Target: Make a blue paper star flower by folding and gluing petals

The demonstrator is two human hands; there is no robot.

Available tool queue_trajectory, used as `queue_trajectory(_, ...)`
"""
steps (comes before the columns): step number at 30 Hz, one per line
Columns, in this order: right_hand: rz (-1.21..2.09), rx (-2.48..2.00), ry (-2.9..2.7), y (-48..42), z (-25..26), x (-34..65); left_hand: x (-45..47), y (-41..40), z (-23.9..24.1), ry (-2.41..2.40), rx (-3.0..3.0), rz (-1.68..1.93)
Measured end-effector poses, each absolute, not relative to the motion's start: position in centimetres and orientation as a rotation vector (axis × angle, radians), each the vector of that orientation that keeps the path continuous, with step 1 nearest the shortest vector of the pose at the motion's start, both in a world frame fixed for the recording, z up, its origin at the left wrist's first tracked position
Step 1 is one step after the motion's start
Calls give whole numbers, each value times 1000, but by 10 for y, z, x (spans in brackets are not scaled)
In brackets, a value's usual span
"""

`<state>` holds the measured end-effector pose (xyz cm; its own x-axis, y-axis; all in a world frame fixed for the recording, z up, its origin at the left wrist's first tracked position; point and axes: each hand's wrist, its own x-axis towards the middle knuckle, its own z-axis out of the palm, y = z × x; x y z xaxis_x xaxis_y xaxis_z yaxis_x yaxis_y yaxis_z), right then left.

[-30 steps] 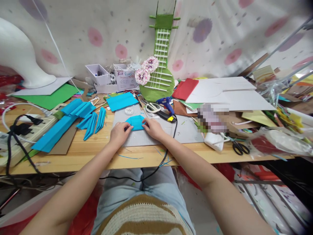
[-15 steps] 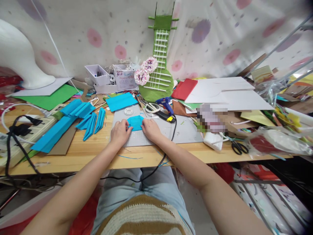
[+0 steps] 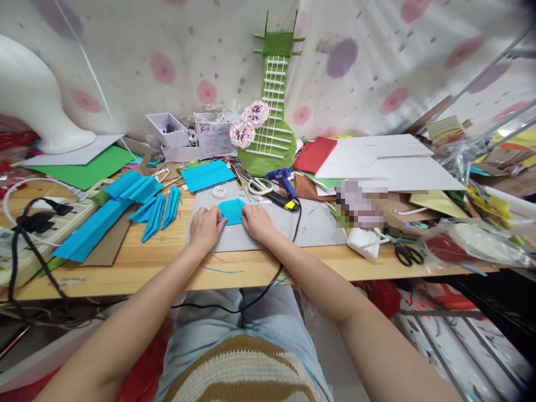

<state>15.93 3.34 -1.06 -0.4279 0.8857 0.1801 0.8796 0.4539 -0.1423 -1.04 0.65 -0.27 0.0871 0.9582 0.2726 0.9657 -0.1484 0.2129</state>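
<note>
A small piece of blue paper [image 3: 231, 212] with folded upper corners lies over the grey mat [image 3: 322, 229]. Its left edge is pinched by my left hand [image 3: 206, 226], fingers curled inward. My right hand [image 3: 257, 222] grips the opposite edge the same way. Just behind the paper are a white disc with holes [image 3: 220, 192] and white-handled scissors [image 3: 259, 186]. A blue glue gun [image 3: 283, 177] and a black and yellow cutter knife [image 3: 285, 201] lie to the right of these. A larger blue sheet [image 3: 208, 175] rests at the mat's back left.
Folded blue paper strips [image 3: 154, 215] lie on the left beside a power strip [image 3: 46, 240]. A green paper-covered lute shape [image 3: 268, 134] stands at the back. The glue gun's black cord [image 3: 296, 229] runs past my right forearm. Black scissors [image 3: 408, 255] sit far right.
Both hands keep hold of the blue paper, almost in the same place. The view has shifted very slightly; nothing else has visibly moved.
</note>
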Motion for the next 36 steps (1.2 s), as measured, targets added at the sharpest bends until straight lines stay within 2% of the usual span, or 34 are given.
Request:
queue_trajectory(15, 38, -1507, -2442, 37, -19, 159, -11, 7, -1, -2056, -2256, -503)
queue_trajectory(24, -114, -1455, -2337, 33, -15, 162, -24, 21, -8, -1819, -2518, -589)
queue_trajectory(36, 93, -1492, -2136, 35, -20, 169, -41, 31, -7, -1796, -2701, -531)
